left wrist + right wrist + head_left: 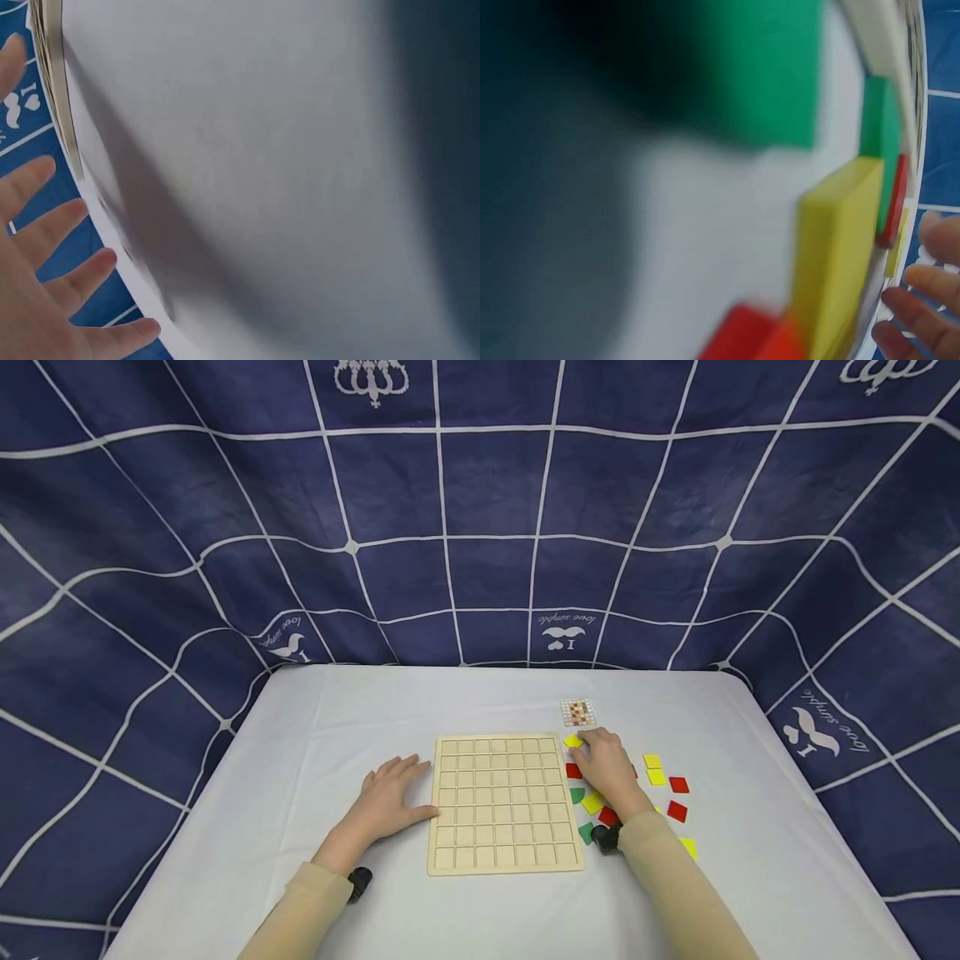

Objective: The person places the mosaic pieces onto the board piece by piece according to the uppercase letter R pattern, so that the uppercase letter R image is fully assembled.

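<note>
A square wooden grid board (504, 802) lies on the table, its cells bare. My left hand (390, 797) rests at the board's left side with fingers spread, the thumb tip at its edge. In the left wrist view, the left hand (52, 270) holds nothing. Over the loose tiles right of the board is my right hand (609, 768), its thumb and index finger beside a yellow tile (572, 741). In the right wrist view, the right hand (930, 300) has loosely bent, separated fingers and no tile visibly between them. The palm hides some tiles.
A small printed pattern card (578, 712) lies beyond the board's upper right corner. Along the board's right edge are a red tile (573, 771) and a green piece (587, 832). Further right lie yellow tiles (654, 768) and red tiles (677, 812). A blue checked curtain (487, 510) surrounds the table.
</note>
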{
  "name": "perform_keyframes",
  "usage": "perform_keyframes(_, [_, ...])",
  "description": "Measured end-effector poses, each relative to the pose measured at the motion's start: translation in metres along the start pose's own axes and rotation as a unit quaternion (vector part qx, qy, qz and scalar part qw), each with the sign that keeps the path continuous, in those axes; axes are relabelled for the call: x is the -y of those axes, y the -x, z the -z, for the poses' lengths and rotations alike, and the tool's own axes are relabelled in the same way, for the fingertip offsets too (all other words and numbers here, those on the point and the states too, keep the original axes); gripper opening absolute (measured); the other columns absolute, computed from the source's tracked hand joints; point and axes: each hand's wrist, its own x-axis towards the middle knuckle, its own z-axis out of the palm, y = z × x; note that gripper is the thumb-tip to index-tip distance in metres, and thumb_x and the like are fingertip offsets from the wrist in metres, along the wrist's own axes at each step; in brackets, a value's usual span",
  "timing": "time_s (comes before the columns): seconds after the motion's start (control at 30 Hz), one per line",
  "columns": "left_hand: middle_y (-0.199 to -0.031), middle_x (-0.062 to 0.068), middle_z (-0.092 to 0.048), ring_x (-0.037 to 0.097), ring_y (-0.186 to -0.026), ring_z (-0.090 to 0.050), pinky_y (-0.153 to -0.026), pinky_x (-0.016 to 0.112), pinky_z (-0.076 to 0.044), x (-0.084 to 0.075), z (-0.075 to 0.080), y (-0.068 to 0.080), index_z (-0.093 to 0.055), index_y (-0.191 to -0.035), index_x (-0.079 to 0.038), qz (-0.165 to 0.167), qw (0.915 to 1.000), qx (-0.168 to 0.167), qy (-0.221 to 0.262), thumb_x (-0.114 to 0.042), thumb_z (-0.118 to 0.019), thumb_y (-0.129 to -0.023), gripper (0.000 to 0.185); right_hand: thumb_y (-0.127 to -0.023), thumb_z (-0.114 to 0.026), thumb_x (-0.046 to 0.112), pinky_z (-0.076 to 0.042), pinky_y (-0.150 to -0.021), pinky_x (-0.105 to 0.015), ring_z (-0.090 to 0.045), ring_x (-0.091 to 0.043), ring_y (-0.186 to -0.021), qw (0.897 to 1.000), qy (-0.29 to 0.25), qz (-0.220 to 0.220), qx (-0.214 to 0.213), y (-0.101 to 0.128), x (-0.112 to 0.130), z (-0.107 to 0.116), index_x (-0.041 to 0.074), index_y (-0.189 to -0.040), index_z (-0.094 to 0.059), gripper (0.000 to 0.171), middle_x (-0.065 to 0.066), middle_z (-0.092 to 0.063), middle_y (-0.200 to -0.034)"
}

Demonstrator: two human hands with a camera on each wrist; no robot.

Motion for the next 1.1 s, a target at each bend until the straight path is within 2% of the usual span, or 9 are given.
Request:
perform_keyframes(0.13, [-0.152,0.015,-0.045,0.044,-0.144,-0.031,-0.112,0.076,-0.017,-0.001,-0.002,0.004,-0.055,-0.141,-0.015,0.0,0.9995,0.026,0.018,-0.048,-0.082,-0.074,0.079,-0.095,-0.065,0.024,-0.046,-0.102,-0.05,-0.049,-0.036,-0.113,0.999,-0.034,-0.041,0.005,-0.008,0.003,-0.001,-0.001,-0.128,-0.062,0.042,-0.022,-0.057,-0.127])
perform_keyframes(0.27, [-0.152,0.016,-0.045,0.042,-0.145,-0.031,-0.116,0.069,-0.02,-0.003,-0.003,0.006,-0.055,-0.141,-0.011,-0.012,0.9984,0.042,0.036,-0.046,-0.083,-0.074,0.08,-0.095,-0.065,0.022,-0.045,-0.105,-0.049,-0.049,-0.034,-0.111,0.995,-0.07,-0.073,0.022,-0.014,0.004,0.0,-0.001,-0.125,-0.064,0.039,-0.021,-0.055,-0.123])
perform_keyframes(0.43, [-0.153,0.016,-0.043,0.041,-0.146,-0.03,-0.119,0.059,-0.024,-0.003,-0.004,0.006,-0.051,-0.143,-0.008,-0.023,0.9968,0.058,0.049,-0.043,-0.083,-0.075,0.082,-0.094,-0.066,0.021,-0.047,-0.101,-0.048,-0.051,-0.032,-0.102,0.994,-0.08,-0.073,0.024,-0.018,0.004,0.0,-0.002,-0.123,-0.065,0.037,-0.021,-0.056,-0.117])
perform_keyframes(0.63, [-0.156,0.013,-0.039,0.037,-0.148,-0.028,-0.119,0.058,-0.028,-0.004,-0.004,0.008,-0.048,-0.146,-0.009,-0.026,0.9958,0.074,0.047,-0.041,-0.082,-0.077,0.083,-0.092,-0.069,0.018,-0.05,-0.095,-0.044,-0.05,-0.03,-0.097,0.994,-0.08,-0.069,0.037,-0.019,0.005,-0.002,-0.002,-0.121,-0.065,0.035,-0.021,-0.054,-0.114])
perform_keyframes(0.87, [-0.161,0.011,-0.03,0.033,-0.151,-0.023,-0.123,0.052,-0.022,-0.003,-0.003,0.011,-0.038,-0.151,-0.006,-0.056,0.9914,0.109,0.046,-0.04,-0.078,-0.082,0.087,-0.091,-0.07,0.015,-0.049,-0.087,-0.038,-0.05,-0.029,-0.095,0.99,-0.083,-0.1,0.062,-0.023,0.004,0.0,-0.001,-0.117,-0.063,0.032,-0.018,-0.053,-0.108])
perform_keyframes(1.1, [-0.161,0.012,-0.03,0.033,-0.151,-0.023,-0.122,0.052,-0.022,-0.002,-0.001,0.012,-0.038,-0.151,-0.005,-0.063,0.9909,0.11,0.045,-0.041,-0.078,-0.082,0.087,-0.088,-0.073,0.017,-0.047,-0.072,-0.028,-0.053,-0.026,-0.086,0.984,-0.104,-0.118,0.08,-0.022,0.005,0.004,0.002,-0.11,-0.058,0.031,-0.013,-0.056,-0.096])
